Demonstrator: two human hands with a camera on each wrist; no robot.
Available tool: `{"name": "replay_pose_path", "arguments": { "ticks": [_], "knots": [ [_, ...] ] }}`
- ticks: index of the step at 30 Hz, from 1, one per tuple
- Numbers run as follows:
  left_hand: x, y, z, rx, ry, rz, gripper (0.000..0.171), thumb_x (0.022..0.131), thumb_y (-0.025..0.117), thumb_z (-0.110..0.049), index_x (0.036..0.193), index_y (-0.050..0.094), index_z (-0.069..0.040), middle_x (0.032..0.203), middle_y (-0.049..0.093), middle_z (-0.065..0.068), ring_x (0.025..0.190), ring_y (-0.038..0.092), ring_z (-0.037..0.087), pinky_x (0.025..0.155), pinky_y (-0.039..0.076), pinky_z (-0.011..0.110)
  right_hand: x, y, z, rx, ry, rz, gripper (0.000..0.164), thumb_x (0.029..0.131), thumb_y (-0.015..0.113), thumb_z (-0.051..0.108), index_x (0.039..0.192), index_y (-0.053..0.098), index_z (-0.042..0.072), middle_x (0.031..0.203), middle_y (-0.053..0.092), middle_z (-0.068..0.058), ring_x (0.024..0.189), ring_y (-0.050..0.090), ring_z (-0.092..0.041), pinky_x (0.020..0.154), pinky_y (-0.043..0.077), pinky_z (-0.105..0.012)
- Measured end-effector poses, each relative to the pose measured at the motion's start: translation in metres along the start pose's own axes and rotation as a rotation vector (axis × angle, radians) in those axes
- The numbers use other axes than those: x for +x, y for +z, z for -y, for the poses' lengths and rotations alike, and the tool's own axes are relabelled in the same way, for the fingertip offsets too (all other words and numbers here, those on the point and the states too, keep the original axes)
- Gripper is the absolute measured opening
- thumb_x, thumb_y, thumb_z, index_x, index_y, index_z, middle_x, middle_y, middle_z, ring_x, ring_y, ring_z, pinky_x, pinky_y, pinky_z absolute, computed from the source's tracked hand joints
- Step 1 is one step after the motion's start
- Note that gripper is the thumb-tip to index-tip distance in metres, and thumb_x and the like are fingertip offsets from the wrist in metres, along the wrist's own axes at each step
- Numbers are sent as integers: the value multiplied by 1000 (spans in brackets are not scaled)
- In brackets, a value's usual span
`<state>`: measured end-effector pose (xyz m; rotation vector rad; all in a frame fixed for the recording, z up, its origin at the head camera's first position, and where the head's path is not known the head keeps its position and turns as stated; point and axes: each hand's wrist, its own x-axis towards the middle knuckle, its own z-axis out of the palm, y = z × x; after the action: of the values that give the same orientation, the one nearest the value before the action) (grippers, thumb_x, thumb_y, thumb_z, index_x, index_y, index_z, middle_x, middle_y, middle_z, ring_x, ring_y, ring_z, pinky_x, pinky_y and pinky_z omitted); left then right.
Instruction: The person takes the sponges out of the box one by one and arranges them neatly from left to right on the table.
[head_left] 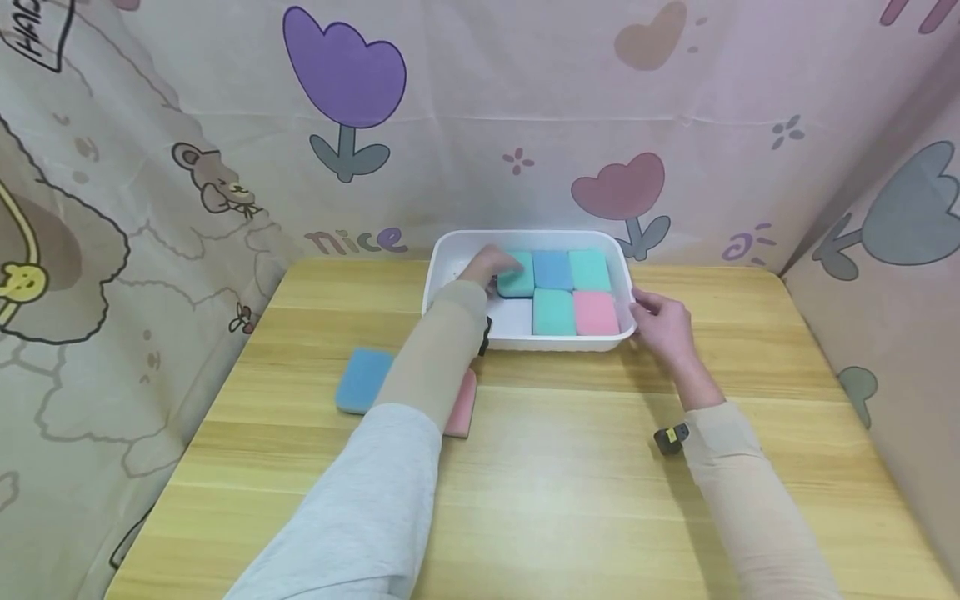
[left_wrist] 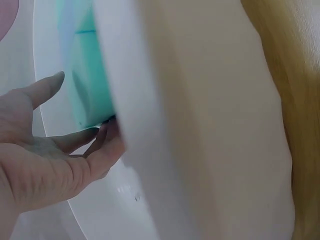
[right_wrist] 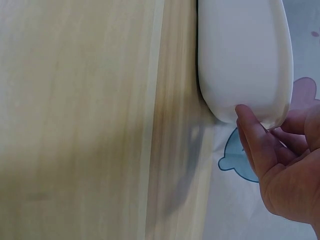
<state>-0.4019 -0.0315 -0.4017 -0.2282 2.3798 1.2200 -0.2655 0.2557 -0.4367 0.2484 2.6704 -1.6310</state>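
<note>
A white tray stands at the back of the table with several square sponges inside, among them a blue sponge and a pink sponge. My left hand reaches into its left part, at the end of the back row. Its fingertips touch the edge of a green sponge, while the thumb stands apart from that sponge in the left wrist view. My right hand holds the tray's right end, fingers against the outer wall and thumb at the rim in the right wrist view.
Left of the tray's front, a blue sponge and a pink sponge lie on the wooden table, partly behind my left forearm. A printed curtain hangs close behind the tray.
</note>
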Motion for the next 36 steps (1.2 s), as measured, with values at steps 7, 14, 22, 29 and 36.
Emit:
{"name": "replay_pose_path", "arguments": {
  "ticks": [7,14,22,29,36],
  "knots": [
    [2,2,-1,4,6,-12,57,100,65,-17,149,43,2,142,52,20,127,55,39,101,57,50,0,0,0,-1,1,1,48,108,51,16,154,46,2,150,52,-28,126,61,-41,89,63,-39],
    [4,1,4,-40,25,-39,45,101,59,-13,142,50,3,136,53,17,119,54,33,101,57,43,-1,0,-1,-16,-12,-5,48,108,51,17,153,47,2,149,53,-27,125,61,-40,89,63,-39],
    [9,0,5,-55,33,-68,11,96,46,1,104,54,0,95,49,7,85,51,23,90,59,38,0,0,-2,-12,-12,-2,48,109,51,19,154,46,2,149,54,-27,125,61,-39,89,63,-38],
    [5,-5,4,-120,49,-81,17,98,51,1,114,57,4,102,52,10,95,57,26,96,60,42,-1,0,0,-15,-14,2,49,109,50,20,154,45,2,148,55,-27,125,61,-40,90,63,-40],
    [1,-11,6,-125,75,-106,37,101,59,-9,135,58,5,131,61,17,118,63,31,96,60,39,-3,0,0,-13,-6,14,49,110,50,19,156,43,3,151,52,-27,129,59,-40,94,61,-44]
  ]
}}
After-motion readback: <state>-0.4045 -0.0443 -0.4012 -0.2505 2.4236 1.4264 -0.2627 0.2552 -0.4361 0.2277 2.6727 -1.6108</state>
